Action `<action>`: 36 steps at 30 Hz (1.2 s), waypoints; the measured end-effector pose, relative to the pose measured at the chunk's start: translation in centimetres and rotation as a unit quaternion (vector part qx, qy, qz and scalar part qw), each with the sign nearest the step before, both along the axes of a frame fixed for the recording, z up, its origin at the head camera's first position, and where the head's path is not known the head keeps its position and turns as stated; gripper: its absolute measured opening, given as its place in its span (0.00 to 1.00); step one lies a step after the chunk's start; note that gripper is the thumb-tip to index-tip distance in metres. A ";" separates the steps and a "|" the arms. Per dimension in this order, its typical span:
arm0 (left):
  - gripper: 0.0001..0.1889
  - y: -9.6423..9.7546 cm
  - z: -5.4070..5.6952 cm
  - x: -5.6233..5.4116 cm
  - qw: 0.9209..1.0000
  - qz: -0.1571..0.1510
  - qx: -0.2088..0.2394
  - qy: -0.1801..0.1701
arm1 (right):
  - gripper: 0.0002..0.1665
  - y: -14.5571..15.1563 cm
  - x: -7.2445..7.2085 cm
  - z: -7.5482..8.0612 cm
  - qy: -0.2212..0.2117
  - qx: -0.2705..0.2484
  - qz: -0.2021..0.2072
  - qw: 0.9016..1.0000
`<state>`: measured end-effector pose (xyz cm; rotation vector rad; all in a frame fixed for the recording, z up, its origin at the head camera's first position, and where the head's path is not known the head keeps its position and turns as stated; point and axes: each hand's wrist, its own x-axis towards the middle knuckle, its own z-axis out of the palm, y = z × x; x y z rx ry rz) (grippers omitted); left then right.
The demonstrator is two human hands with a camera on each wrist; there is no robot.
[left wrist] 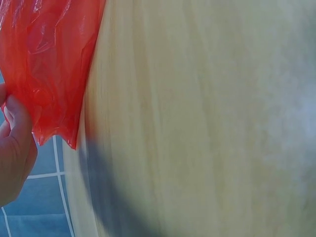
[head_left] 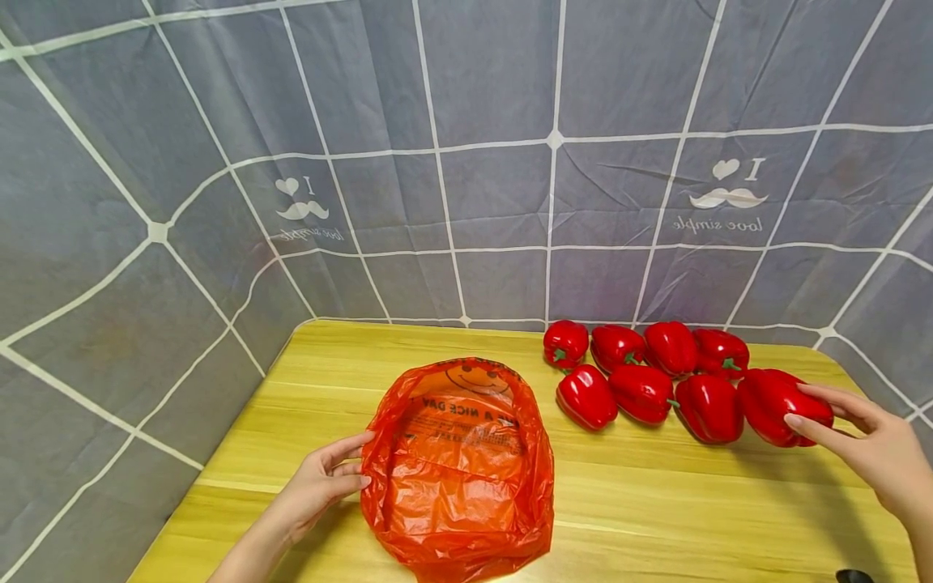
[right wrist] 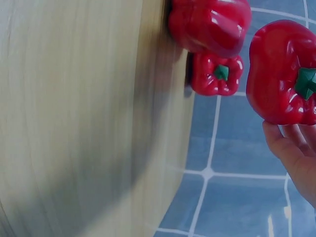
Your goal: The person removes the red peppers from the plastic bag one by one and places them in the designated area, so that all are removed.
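An orange-red plastic bag with a printed smiley face stands with its mouth spread wide at the front middle of the table. My left hand pinches the bag's left edge between thumb and fingers. At the right, my right hand grips a glossy red bell pepper by its right end. In the right wrist view this pepper is held up off the table, its green stem towards the camera. More red bell peppers lie in two rows just left of the right hand.
The wooden table meets a grey cloth with white lines behind and at the sides. At the bottom right edge of the head view a small black object pokes in.
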<state>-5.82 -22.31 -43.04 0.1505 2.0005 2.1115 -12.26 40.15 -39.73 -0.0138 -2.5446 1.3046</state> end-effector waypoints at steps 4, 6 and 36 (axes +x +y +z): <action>0.36 0.0 0.0 0.0 1.000 -0.001 -0.002 0.001 | 0.29 0.7 0.0 -0.2 0.015 -0.015 -0.006 1.000; 0.36 0.0 0.0 0.0 1.000 -0.003 0.000 0.003 | 0.29 1.0 0.0 -0.3 0.022 -0.031 -0.004 0.999; 0.36 0.0 -0.1 -0.1 1.000 -0.015 0.002 0.012 | 0.31 2.6 -2.6 -4.6 -0.096 0.014 -0.006 0.995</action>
